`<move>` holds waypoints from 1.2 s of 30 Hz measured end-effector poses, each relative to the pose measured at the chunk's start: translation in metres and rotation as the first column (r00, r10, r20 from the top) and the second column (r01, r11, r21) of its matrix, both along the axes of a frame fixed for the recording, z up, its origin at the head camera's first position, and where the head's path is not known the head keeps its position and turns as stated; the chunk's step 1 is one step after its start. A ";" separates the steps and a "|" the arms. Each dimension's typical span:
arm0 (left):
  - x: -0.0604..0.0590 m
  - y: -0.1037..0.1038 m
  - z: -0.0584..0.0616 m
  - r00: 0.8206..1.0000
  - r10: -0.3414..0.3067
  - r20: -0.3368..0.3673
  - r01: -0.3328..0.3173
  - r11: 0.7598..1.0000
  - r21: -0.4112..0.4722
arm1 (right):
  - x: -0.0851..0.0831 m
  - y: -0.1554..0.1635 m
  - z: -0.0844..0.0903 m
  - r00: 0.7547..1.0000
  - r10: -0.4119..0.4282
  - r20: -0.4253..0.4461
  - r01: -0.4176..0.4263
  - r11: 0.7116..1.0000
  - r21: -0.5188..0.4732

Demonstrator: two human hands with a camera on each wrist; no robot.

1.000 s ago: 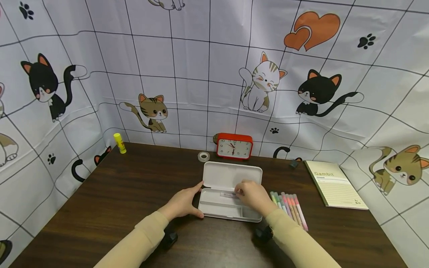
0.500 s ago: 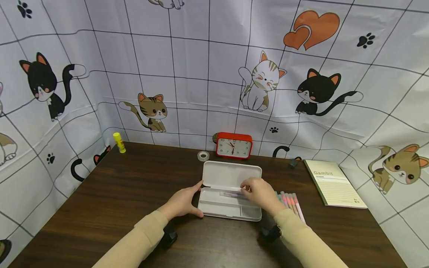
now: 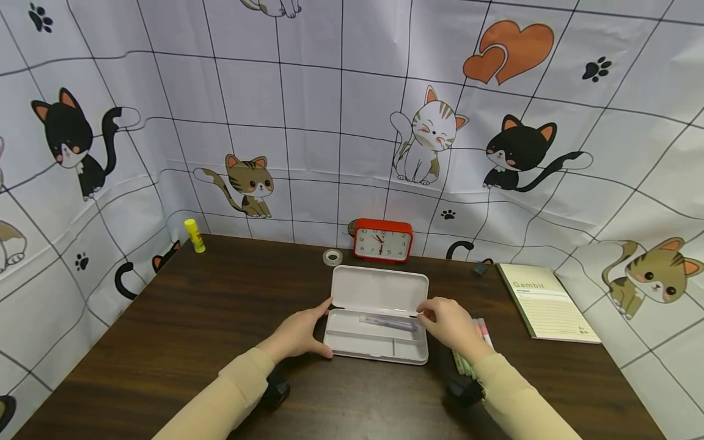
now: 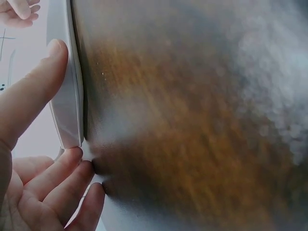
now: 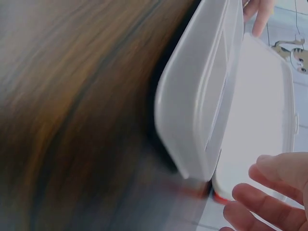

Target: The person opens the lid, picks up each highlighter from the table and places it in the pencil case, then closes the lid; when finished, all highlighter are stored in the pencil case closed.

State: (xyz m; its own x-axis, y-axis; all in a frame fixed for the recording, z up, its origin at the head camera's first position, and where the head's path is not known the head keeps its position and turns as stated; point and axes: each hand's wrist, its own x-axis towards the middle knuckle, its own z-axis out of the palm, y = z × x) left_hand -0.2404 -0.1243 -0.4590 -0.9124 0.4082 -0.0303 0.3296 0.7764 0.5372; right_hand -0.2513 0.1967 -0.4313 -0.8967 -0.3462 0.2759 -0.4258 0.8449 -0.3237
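Observation:
A white pencil case (image 3: 379, 292) lies open on the dark wooden table (image 3: 192, 318), lid tipped back. A purple pen (image 3: 387, 322) lies in its tray. My left hand (image 3: 299, 333) holds the case's left end, thumb (image 4: 48, 62) against the case edge (image 4: 67, 96) and fingers at the front corner. My right hand (image 3: 448, 321) hovers at the case's right end with relaxed fingers (image 5: 269, 192) and nothing in it, beside the case (image 5: 202, 106). Several coloured pens (image 3: 483, 330) lie on the table, mostly hidden under this hand and sleeve.
A red alarm clock (image 3: 383, 240) and a tape roll (image 3: 332, 257) stand behind the case. A yellow glue stick (image 3: 195, 235) is at the far left corner. A notebook (image 3: 544, 302) lies at the right. Cat-print cloth walls off the table's back and sides.
My right hand slid from the middle of the tray to its right end, leaving the purple pen lying in the tray. My left hand has stayed on the case.

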 end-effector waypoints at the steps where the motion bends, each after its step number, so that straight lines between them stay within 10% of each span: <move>1: 0.000 0.000 0.000 1.000 -0.001 0.001 0.001 1.000 0.002 | 0.001 0.003 0.000 1.000 -0.007 0.003 0.007 1.000 0.000; 36: 0.000 0.001 0.000 1.000 0.009 0.007 -0.009 1.000 -0.013 | 0.030 0.103 -0.011 0.984 -0.166 0.068 0.167 0.986 0.003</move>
